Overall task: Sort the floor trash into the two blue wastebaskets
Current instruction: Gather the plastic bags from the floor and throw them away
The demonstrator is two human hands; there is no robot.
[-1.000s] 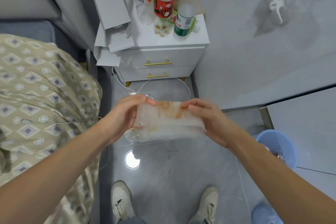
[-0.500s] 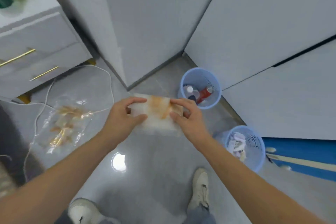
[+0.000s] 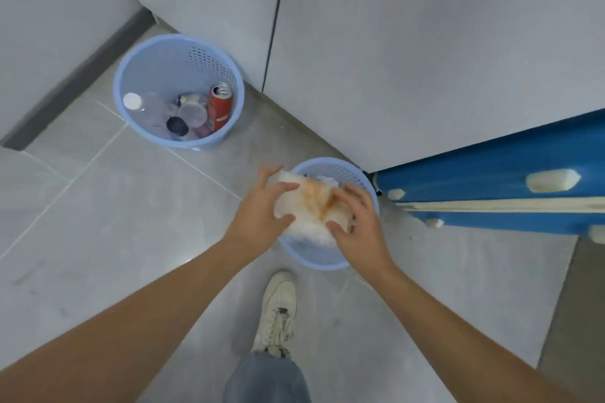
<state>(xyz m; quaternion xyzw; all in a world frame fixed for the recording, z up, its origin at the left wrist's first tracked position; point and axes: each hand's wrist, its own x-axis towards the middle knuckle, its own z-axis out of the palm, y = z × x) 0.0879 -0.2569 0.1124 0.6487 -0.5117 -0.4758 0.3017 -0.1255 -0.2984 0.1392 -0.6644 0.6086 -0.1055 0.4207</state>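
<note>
Both hands hold one piece of trash, a white stained plastic bag w/ orange-brown smears across its middle, right above the nearer blue wastebasket. Left hand grips the bag's left end, fingers curled over the top edge and thumb tucked under the lower edge. Right hand grips the right end, fingers bent down onto the bag's top and thumb pressing its lower right corner. The bag is bunched btwn the two hands, covers most of that basket's opening; whether it touches the rim can't be told. Behind the bag, inside the same basket, a bit of white crumpled stuff shows, too hidden to name. Farther blue wastebasket stands well apart to the upper left, near the wall corner, and holds a red drink can leaning on its right wall, a clear plastic bottle w/ a white cap, plus other clear containers and a dark round lid. Both baskets sit on the grey tiled floor. A white sneaker and a jeans leg are at bottom centre, just below the near basket. At right, a blue panel w/ cream-coloured stripe and tabs lies near that basket. Pale grey cabinet doors fill the top of the view
</note>
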